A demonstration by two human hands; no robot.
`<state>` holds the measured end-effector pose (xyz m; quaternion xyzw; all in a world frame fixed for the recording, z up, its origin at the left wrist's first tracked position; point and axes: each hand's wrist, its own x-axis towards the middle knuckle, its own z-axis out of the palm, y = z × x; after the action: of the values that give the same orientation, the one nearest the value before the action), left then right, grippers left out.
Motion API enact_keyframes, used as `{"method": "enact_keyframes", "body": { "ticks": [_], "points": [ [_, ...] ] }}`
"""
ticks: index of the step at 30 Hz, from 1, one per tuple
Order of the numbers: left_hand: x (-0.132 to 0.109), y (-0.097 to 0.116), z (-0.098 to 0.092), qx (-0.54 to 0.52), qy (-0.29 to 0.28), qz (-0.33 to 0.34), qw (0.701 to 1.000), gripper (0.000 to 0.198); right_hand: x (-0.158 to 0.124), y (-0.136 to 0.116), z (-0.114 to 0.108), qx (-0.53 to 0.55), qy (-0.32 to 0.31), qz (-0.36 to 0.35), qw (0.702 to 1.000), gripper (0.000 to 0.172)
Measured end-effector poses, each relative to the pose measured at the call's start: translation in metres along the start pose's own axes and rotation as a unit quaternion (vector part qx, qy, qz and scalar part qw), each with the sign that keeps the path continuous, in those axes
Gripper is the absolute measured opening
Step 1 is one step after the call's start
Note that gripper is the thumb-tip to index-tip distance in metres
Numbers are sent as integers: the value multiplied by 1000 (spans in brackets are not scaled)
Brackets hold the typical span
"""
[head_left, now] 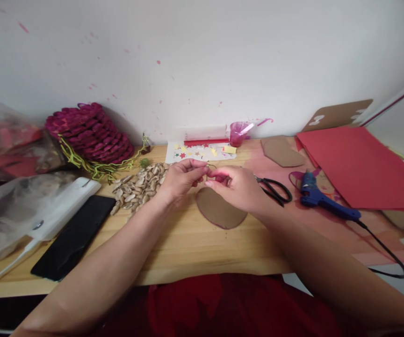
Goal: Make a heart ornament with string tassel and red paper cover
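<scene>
Both my hands meet above the wooden table [188,243], over a brown cardboard cutout [219,211]. My left hand [181,180] pinches its fingertips together on a thin dark strand or wire [209,166]. My right hand [237,185] is curled, its fingers closed on the same strand's other end. The strand is very thin and hard to make out. A pile of pale seeds [139,187] lies just left of my left hand.
Black scissors [275,189] and a blue glue gun [323,200] with a black cord lie to the right, beside red paper sheets [359,168]. A black phone [74,236], a white device [63,206], a magenta seed-covered piece [90,133], a star sheet [197,152] and a pink cup [237,133] stand around.
</scene>
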<state>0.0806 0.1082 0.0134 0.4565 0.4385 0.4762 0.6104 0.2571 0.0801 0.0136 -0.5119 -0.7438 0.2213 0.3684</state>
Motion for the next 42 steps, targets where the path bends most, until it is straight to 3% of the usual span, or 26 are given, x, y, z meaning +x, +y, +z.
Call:
{"method": "enact_keyframes", "body": {
  "ticks": [5,15,20,27,33,42],
  "points": [
    [-4,0,5,-22,3,-21,1000,32,1,0,5,57,-34,34,997,10],
    [0,0,-1,96,17,44,994,25,-1,-2,3,73,-17,20,997,1],
    [-2,3,-3,133,13,28,991,26,-1,3,1,1,23,-62,998,7],
    [-4,5,-3,96,-71,-54,991,18,5,5,-12,-39,25,-155,987,9],
    [-3,9,-2,34,-119,-126,984,12,10,8,-16,53,-14,-68,996,2],
    [-2,13,-1,-72,-95,-171,978,11,14,13,-11,191,-52,6,980,7]
  ]
}}
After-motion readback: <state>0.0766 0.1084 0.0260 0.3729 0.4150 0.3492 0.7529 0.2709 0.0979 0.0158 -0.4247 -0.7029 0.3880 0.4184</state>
